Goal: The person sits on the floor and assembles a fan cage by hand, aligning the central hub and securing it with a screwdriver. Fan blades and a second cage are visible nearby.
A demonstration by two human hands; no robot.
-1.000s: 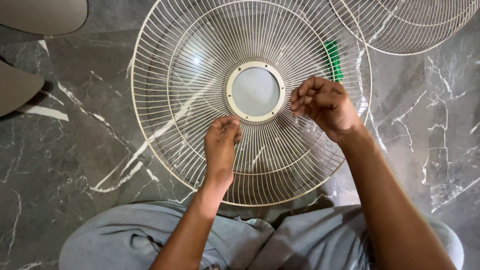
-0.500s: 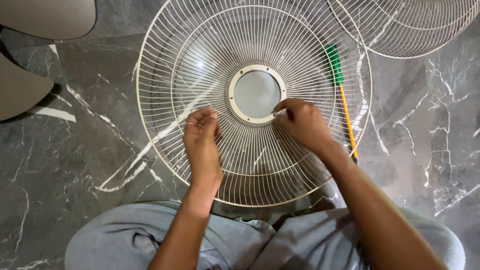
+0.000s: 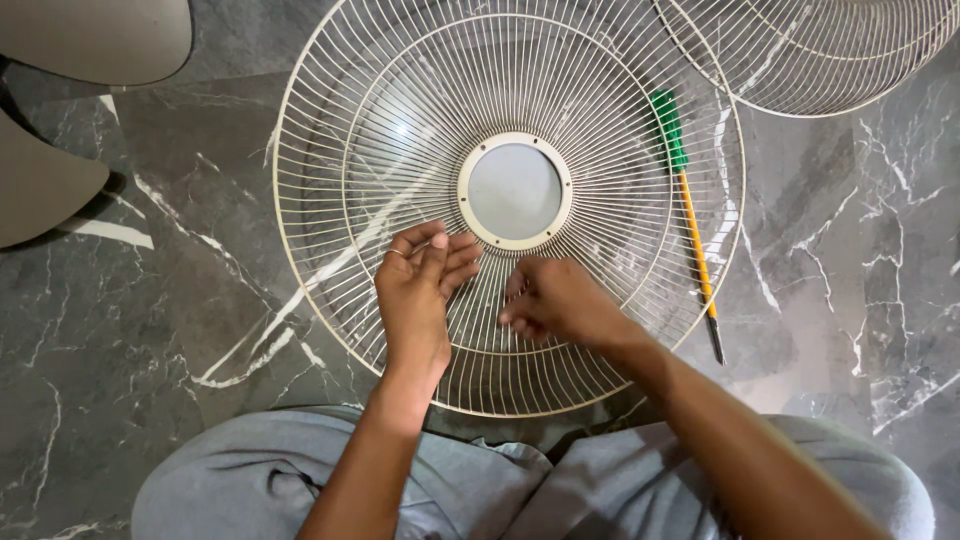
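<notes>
Moved down from the centre ring (image 3: 515,191) toward the left hand (image 3: 420,285): right hand (image 3: 555,300), fingers curled, maybe pinching something small, cannot tell. Left fingers pressed together flat on the fan guard (image 3: 340,150), lying on the marble floor (image 3: 130,330). Green-handled screwdriver (image 3: 685,200) uncovered beside. No labels seen.

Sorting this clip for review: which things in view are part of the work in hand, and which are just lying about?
In hand:
- wire fan guard, cream, flat on the floor
- left hand, resting on its wires
- right hand, curled over the wires beside it

Lying about:
- screwdriver, green handle, beneath the guard's right edge
- second guard, top right
- grey fan blades, top left
- marble floor
</notes>
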